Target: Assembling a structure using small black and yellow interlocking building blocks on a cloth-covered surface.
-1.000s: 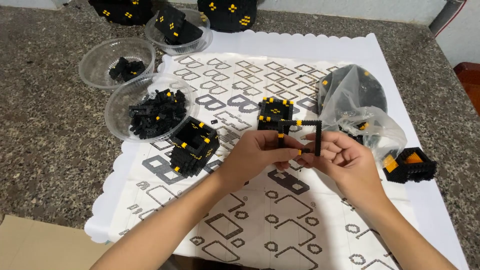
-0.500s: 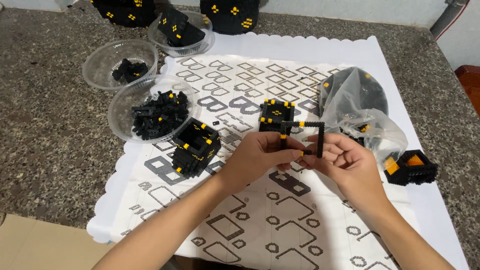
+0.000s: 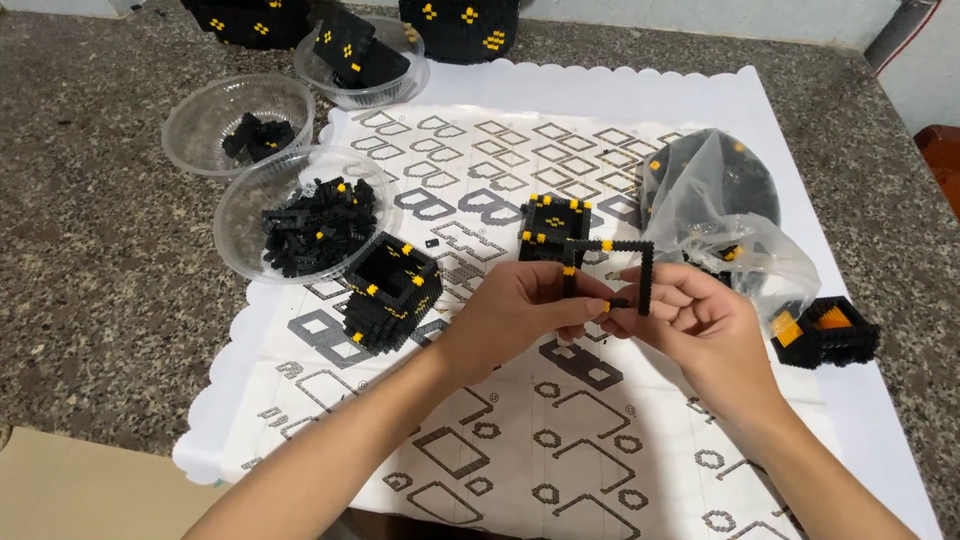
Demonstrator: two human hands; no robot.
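Two hands pinching a thin block frame above a patterned mat

The left hand (image 3: 525, 305) and the right hand (image 3: 690, 320) are both gripping a slim black frame (image 3: 610, 262) of tiny bricks with yellow studs, fingertips closing on its lower ends while its open rectangle is rising just above them. Beneath, a white scalloped mat (image 3: 560, 400) is covering a speckled stone counter (image 3: 90, 290); a hollow black cube (image 3: 392, 290) is sitting to the left, near a clear bowl (image 3: 240, 215) of loose black pieces
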